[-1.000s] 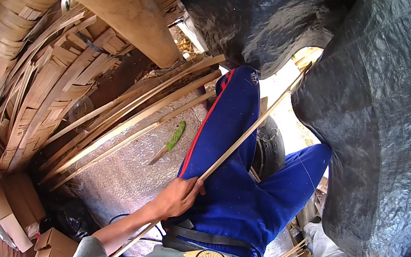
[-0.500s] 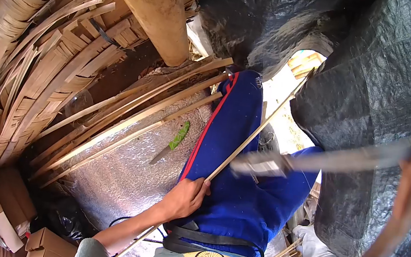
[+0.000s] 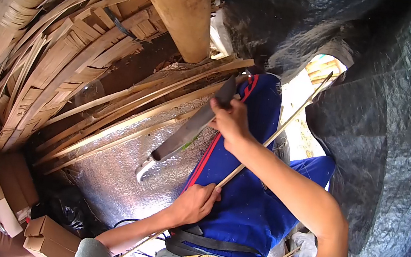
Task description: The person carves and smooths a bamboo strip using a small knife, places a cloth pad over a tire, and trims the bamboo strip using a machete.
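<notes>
My left hand (image 3: 195,205) is closed around a long thin bamboo strip (image 3: 283,127). The strip slants across the blue trousers, from beside my waist up to the bright gap. Held in my right hand (image 3: 231,119) is a machete (image 3: 186,132) with a broad, dark grey body. My fingers wrap it near its upper end, and its pale, hooked end points down to the left. Beneath it, a small knife with a green handle (image 3: 190,143) is mostly hidden on the silver sheet (image 3: 114,168). My right forearm crosses above the strip.
Several split bamboo lengths (image 3: 112,109) lie left of my leg. Woven bamboo (image 3: 58,80) and a thick bamboo pole (image 3: 178,10) stand beyond them. Dark plastic sheeting (image 3: 375,132) hangs at right. Cardboard boxes (image 3: 52,238) sit at lower left.
My right hand has swung with the machete from the far right across to the left, over the silver sheet. My left hand keeps its hold on the strip. The view has shifted slightly.
</notes>
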`<action>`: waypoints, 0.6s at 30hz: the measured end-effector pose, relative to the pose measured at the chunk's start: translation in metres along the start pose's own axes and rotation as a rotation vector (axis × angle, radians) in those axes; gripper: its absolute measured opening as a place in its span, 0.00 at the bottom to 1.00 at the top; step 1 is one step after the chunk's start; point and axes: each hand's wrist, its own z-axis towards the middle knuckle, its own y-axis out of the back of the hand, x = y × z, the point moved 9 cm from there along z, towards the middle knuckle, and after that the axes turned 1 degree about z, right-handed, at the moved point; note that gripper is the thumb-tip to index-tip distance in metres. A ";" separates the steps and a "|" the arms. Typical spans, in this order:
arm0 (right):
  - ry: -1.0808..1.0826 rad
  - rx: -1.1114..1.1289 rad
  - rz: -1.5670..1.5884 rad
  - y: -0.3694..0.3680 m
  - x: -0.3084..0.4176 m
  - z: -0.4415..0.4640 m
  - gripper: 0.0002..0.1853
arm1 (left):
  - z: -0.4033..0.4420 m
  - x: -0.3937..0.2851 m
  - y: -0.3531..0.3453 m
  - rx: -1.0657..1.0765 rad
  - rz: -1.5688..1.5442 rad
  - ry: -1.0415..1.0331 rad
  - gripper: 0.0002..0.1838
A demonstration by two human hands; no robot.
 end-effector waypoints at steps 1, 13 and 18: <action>-0.050 0.022 -0.030 -0.009 -0.013 0.007 0.08 | 0.000 0.003 -0.001 0.003 -0.022 0.012 0.18; -0.064 -0.217 -0.152 -0.023 -0.061 0.036 0.15 | 0.003 -0.002 -0.001 0.048 0.014 0.081 0.17; -0.252 0.067 0.093 -0.039 -0.048 0.002 0.23 | 0.003 -0.002 0.003 0.088 0.049 0.126 0.18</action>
